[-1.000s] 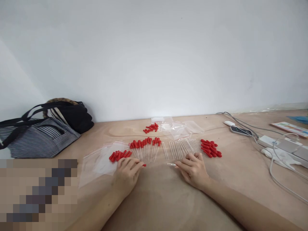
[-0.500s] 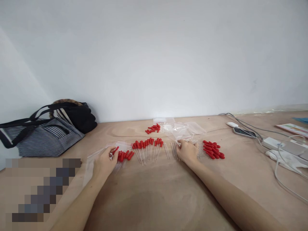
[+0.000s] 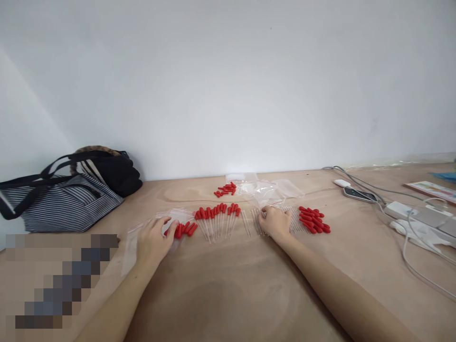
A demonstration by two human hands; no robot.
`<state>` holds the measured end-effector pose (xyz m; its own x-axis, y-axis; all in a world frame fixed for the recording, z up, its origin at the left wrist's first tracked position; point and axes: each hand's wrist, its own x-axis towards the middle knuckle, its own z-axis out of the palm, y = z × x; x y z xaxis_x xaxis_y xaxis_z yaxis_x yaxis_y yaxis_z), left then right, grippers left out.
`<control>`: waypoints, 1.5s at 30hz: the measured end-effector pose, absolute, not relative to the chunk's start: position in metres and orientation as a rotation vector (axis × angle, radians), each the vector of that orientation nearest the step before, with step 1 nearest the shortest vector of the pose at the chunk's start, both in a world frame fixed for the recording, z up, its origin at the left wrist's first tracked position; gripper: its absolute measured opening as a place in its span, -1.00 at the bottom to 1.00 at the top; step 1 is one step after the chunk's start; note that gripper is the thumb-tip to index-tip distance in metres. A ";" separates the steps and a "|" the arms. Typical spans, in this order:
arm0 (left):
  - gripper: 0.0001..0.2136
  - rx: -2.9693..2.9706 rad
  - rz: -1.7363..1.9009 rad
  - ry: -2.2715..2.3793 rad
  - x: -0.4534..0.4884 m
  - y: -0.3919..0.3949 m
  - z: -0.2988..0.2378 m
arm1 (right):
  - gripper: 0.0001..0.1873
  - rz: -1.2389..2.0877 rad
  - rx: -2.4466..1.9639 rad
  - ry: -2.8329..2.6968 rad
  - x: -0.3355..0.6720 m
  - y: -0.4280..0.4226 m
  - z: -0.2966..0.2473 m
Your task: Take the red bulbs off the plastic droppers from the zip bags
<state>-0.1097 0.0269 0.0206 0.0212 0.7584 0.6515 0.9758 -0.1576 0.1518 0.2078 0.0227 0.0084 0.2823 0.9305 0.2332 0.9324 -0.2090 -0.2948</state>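
Note:
My left hand point(image 3: 154, 240) is open over a small heap of loose red rubber bulbs point(image 3: 185, 229) on a clear plastic bag point(image 3: 128, 251). Its thumb and forefinger are apart, with a gap between them. My right hand point(image 3: 276, 222) rests palm down on a row of thin glass dropper tubes point(image 3: 295, 222); its fingertips are hidden beneath it. Between the hands lies a fan of droppers point(image 3: 217, 213) with red bulbs on their upper ends. A few bare tubes point(image 3: 245, 224) lie beside the fan. Larger red bulbs point(image 3: 314, 220) are piled right of my right hand.
Farther back lie smaller red bulbs point(image 3: 226, 190) and clear bags point(image 3: 267, 190) near the wall. A striped bag point(image 3: 71, 204) sits at left. At right are a small device point(image 3: 359, 194), cables, a white adapter point(image 3: 401, 209) and crumpled tissue point(image 3: 423, 232).
A red bulb stood between my left thumb and forefinger before; now it no longer shows there and the fingers are apart. My right hand stays on the tubes. The view has shifted slightly.

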 end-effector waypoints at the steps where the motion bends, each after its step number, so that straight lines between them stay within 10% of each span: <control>1: -0.72 -1.942 -0.923 -1.635 -0.104 0.025 0.020 | -0.70 -0.035 -2.155 -1.689 0.207 0.021 0.009; 30: -0.85 -2.583 -0.980 -1.003 -0.035 -0.012 0.009 | -0.74 -0.038 -2.142 -2.010 0.154 0.011 0.026; 45: -0.76 -2.652 -1.051 -0.869 -0.012 -0.026 0.000 | -0.76 -0.585 -0.993 -2.152 0.217 -0.044 -0.015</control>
